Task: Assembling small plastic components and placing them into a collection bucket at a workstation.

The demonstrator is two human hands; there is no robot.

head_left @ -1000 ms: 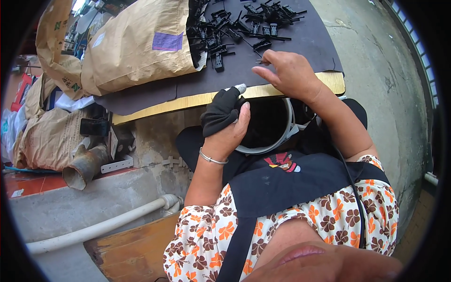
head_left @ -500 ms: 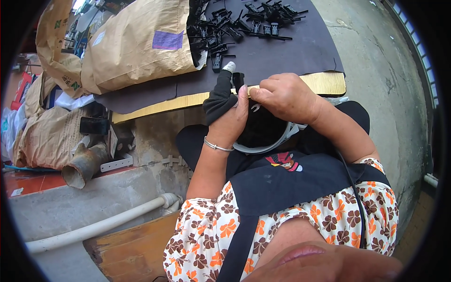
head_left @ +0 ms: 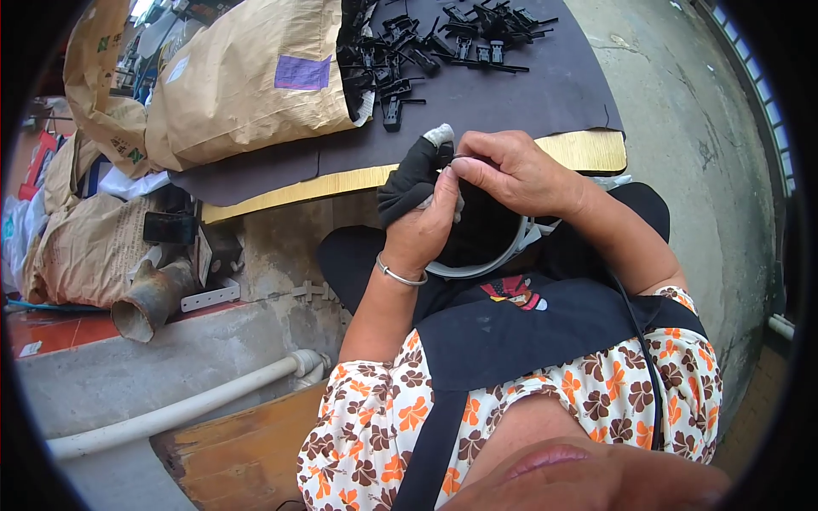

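Over the table's near edge my two hands meet at a small black plastic part (head_left: 445, 154). My left hand (head_left: 419, 200), in a black covering with white at a fingertip, is closed around it. Bare fingers of my right hand (head_left: 521, 175) pinch at the same part's right side, where a thin dark piece shows between thumb and finger. Much of the part is hidden by my fingers. Below my hands, between my knees, is a round bucket with a pale rim (head_left: 487, 270) and a dark inside.
Black plastic parts with thin arms (head_left: 484, 54) lie heaped on the dark-covered table (head_left: 537, 98). One separate part (head_left: 393, 114) lies nearer me. A large brown paper sack (head_left: 230, 85) with a purple patch lies at left. Below are a rusty pipe (head_left: 141, 311) and another sack (head_left: 85, 251).
My left forefinger, stretched out before, has curled in around the black part. The part has shifted slightly right, and my right fingers have tilted up onto it.
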